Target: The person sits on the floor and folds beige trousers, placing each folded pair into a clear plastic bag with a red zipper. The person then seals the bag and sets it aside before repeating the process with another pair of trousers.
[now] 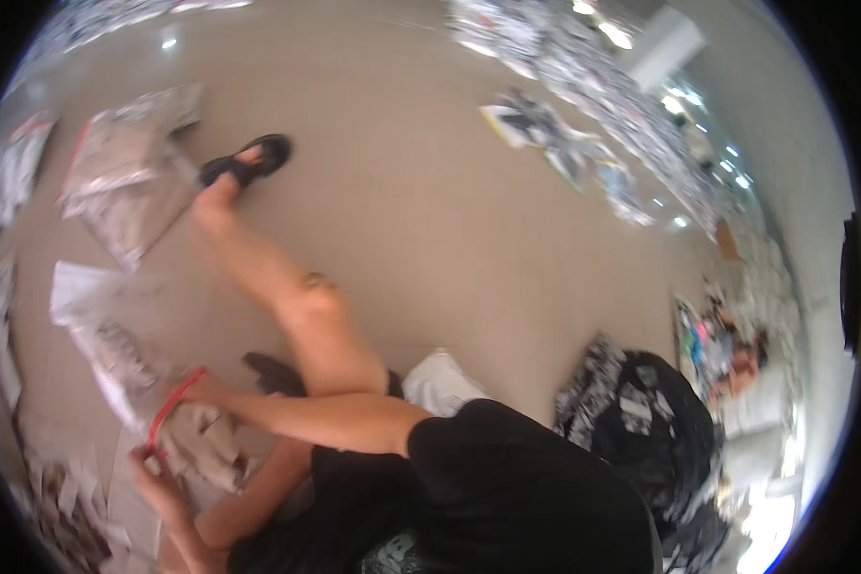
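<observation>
At the lower left a clear plastic zip bag (115, 359) lies with its red zip edge (169, 407) turned toward me. A beige folded garment (201, 445) shows at the bag's mouth, partly out of it. My left hand (158, 478) pinches the near end of the red edge between thumb and finger. My right hand (208, 390) is closed at the far end of the same edge, its fingers blurred and partly hidden. Between the two hands the edge bows slightly.
Bagged beige garments (124, 158) lie on the tiled floor beside my sandalled foot (249, 161). A black-and-patterned clothing pile (641, 411) sits at the right. Along the far right wall runs a long row of packed bags (584, 86). Loose packages (564, 139) lie before it.
</observation>
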`<control>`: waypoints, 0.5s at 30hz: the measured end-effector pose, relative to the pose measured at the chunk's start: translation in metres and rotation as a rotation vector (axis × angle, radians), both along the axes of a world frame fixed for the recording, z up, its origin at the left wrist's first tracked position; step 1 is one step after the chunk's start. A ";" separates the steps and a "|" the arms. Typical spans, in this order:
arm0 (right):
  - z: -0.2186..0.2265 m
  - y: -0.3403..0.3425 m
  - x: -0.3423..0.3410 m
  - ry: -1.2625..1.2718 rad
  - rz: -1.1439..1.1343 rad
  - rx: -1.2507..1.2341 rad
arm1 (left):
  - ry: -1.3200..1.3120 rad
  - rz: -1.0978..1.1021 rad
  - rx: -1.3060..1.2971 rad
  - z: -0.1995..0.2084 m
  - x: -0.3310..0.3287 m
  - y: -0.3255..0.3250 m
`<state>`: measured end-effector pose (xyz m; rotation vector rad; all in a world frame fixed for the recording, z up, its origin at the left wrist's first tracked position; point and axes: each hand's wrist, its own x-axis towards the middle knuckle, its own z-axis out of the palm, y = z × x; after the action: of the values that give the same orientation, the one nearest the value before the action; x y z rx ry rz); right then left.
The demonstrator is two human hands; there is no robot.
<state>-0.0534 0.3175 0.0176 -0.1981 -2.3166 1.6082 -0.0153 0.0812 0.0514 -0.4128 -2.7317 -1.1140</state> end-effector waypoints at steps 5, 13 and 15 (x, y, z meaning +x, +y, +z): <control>0.029 0.004 0.021 -0.118 0.076 -0.094 | -0.007 -0.192 0.018 -0.003 0.032 0.010; 0.060 0.008 0.015 -0.101 0.243 -0.372 | -0.271 0.062 0.204 -0.030 0.062 0.034; 0.057 0.012 0.014 -0.051 0.286 -0.309 | -0.370 0.033 0.262 -0.025 0.077 0.045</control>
<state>-0.0393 0.3295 0.0748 0.0268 -2.1994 2.1236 0.0613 0.1259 0.0264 -0.1331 -2.8158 -1.6586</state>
